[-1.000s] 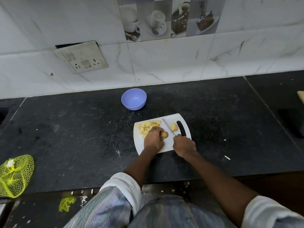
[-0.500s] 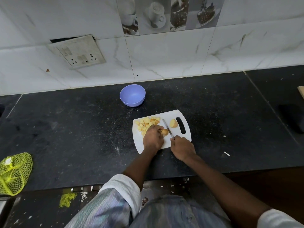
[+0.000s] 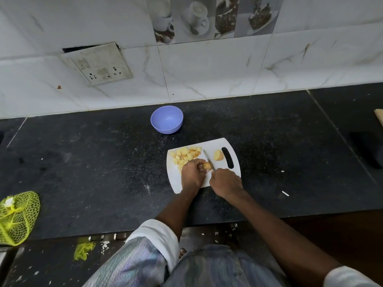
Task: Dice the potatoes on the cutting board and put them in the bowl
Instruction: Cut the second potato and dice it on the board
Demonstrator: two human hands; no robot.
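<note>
A: Where is the potato being cut?

B: On the white board (image 3: pixel 209 145), near its middle. The left hand (image 3: pixel 192 175) holds a small piece (image 3: pixel 206 166) there, fingers curled down onto it.

A: And the knife?

B: The right hand (image 3: pixel 226 182) is closed round the handle, which the fist hides. The knife (image 3: pixel 208 158) points away from the person, its blade lying against the right side of the held piece.

A: Anything already diced?

B: A heap of yellow cubes (image 3: pixel 184 155) sits on the board's far left part, just beyond the left hand. One larger chunk (image 3: pixel 218 155) lies apart on the right, beside the board's dark handle slot (image 3: pixel 227 158).

A: The bowl?

B: Blue (image 3: pixel 166 119), on the black counter (image 3: pixel 103 162) beyond the board, toward the wall, not touching the board. No potato shows inside it.

A: What else is there?

B: A yellow net bag (image 3: pixel 17 217) at the counter's left edge, and a socket plate (image 3: pixel 97 64) hanging askew on the tiled wall.
</note>
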